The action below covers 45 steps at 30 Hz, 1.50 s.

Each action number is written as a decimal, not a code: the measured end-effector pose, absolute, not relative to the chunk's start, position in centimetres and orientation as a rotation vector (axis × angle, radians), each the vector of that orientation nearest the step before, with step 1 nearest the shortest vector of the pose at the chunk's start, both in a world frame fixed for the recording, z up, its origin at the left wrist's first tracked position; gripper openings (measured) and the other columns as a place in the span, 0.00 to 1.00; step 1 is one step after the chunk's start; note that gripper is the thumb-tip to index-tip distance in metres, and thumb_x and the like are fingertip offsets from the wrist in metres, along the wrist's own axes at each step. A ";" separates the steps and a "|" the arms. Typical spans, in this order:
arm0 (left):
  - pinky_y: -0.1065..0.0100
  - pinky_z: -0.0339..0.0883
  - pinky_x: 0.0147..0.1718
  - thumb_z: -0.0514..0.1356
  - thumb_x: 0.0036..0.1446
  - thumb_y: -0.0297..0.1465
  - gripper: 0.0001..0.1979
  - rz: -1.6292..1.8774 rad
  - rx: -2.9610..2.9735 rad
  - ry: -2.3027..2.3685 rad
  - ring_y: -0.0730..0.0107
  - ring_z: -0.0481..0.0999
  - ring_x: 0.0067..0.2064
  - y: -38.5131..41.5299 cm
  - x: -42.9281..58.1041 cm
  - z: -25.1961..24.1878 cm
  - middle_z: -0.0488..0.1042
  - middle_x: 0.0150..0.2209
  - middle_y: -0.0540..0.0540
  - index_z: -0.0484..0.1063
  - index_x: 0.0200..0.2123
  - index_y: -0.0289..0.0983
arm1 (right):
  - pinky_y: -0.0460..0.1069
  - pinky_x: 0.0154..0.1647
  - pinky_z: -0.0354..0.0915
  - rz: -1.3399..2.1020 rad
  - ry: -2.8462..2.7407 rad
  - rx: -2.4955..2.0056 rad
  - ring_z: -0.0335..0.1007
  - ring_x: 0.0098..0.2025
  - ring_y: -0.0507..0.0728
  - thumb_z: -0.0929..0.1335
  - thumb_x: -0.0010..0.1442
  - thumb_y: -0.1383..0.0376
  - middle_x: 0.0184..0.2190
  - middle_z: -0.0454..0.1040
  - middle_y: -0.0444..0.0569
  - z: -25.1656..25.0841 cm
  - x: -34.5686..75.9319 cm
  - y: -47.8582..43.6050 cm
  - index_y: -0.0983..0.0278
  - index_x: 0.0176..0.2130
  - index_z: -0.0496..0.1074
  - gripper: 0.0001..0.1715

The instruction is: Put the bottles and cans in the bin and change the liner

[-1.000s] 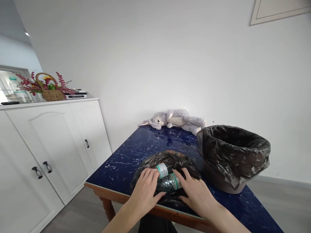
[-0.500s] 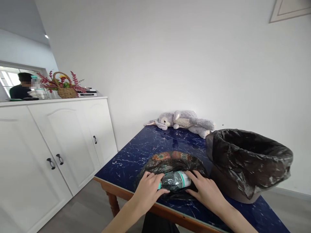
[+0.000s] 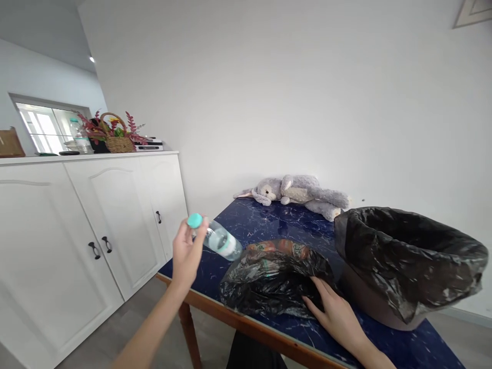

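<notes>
Gripped near its turquoise cap (image 3: pixel 195 221) by the left hand (image 3: pixel 187 253), a clear bottle (image 3: pixel 220 241) slants, base toward four o'clock. Beyond it lies a black bag (image 3: pixel 265 287); the right hand (image 3: pixel 337 313) touches its four o'clock, pinch unclear. A lined bin (image 3: pixel 400 271) stands at three o'clock.

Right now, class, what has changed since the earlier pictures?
The left hand has lifted a teal-capped bottle out of the black bag, to the left. The right hand remains at the bag; the plush rabbit and bin stayed where they were.
</notes>
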<state>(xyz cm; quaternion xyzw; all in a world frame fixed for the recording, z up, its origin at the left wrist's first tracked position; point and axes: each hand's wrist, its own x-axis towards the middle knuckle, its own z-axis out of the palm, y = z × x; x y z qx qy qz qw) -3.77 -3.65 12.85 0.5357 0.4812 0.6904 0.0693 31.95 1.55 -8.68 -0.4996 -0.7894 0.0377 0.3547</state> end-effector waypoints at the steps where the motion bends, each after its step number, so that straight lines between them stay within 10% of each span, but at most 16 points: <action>1: 0.60 0.72 0.55 0.64 0.65 0.49 0.23 2.110 1.610 1.428 0.52 0.77 0.59 -2.5 -4.8 13.0 0.79 0.55 0.39 0.75 0.52 0.38 | 0.59 0.47 0.79 0.097 -2.050 -1.291 0.81 0.52 0.69 0.61 0.73 0.51 0.58 0.77 0.61 -8.6 31.9 1.5 0.62 0.63 0.67 0.28; 18: 0.51 0.73 0.54 0.69 0.55 0.51 0.41 1.659 1.570 1.904 0.47 0.80 0.55 7.9 -13.9 4.5 0.77 0.55 0.35 0.58 0.63 0.39 | 0.58 0.46 0.79 0.003 -2.069 -1.270 0.81 0.53 0.67 0.60 0.74 0.55 0.57 0.77 0.60 -8.1 31.5 1.5 0.64 0.62 0.66 0.23; 22: 0.43 0.64 0.63 0.73 0.49 0.47 0.46 1.740 1.592 2.009 0.41 0.68 0.65 7.0 -12.9 3.7 0.67 0.61 0.31 0.56 0.63 0.37 | 0.57 0.41 0.79 -0.050 -2.082 -1.301 0.83 0.48 0.67 0.60 0.75 0.53 0.55 0.77 0.61 -8.2 31.5 1.6 0.64 0.61 0.67 0.24; 26: 0.44 0.66 0.61 0.63 0.62 0.40 0.23 2.152 1.922 2.028 0.46 0.70 0.60 2.3 -8.0 4.6 0.66 0.56 0.34 0.62 0.55 0.37 | 0.59 0.43 0.80 -0.085 -2.057 -1.306 0.82 0.50 0.69 0.59 0.76 0.53 0.57 0.76 0.63 -8.2 31.3 1.6 0.66 0.62 0.66 0.26; 28: 0.57 0.74 0.50 0.55 0.70 0.34 0.07 1.745 2.363 1.616 0.59 0.77 0.47 -1.4 -4.1 5.4 0.72 0.46 0.42 0.67 0.49 0.41 | 0.59 0.48 0.79 -0.071 -2.055 -1.282 0.80 0.54 0.69 0.58 0.77 0.54 0.59 0.75 0.64 -7.9 31.2 1.5 0.67 0.64 0.65 0.26; 32: 0.67 0.75 0.52 0.50 0.76 0.33 0.16 0.587 2.600 1.011 0.64 0.79 0.55 -6.2 2.9 6.3 0.75 0.60 0.43 0.67 0.62 0.47 | 0.59 0.55 0.77 0.021 -2.087 -1.235 0.77 0.60 0.67 0.57 0.78 0.54 0.62 0.74 0.64 -6.5 30.9 0.7 0.67 0.67 0.63 0.28; 39: 0.38 0.65 0.63 0.52 0.74 0.36 0.22 0.510 2.818 1.614 0.39 0.69 0.67 -0.7 5.5 2.6 0.69 0.66 0.31 0.63 0.67 0.36 | 0.59 0.60 0.75 0.183 -2.051 -1.218 0.74 0.64 0.65 0.57 0.77 0.51 0.66 0.71 0.59 -5.0 31.1 0.2 0.62 0.71 0.60 0.31; 45: 0.46 0.74 0.52 0.61 0.68 0.40 0.18 0.254 2.630 1.944 0.35 0.79 0.57 1.2 3.7 2.8 0.79 0.53 0.28 0.73 0.53 0.33 | 0.60 0.58 0.76 0.163 -2.008 -1.255 0.76 0.62 0.67 0.57 0.78 0.52 0.64 0.73 0.61 -5.5 31.0 0.6 0.66 0.67 0.65 0.30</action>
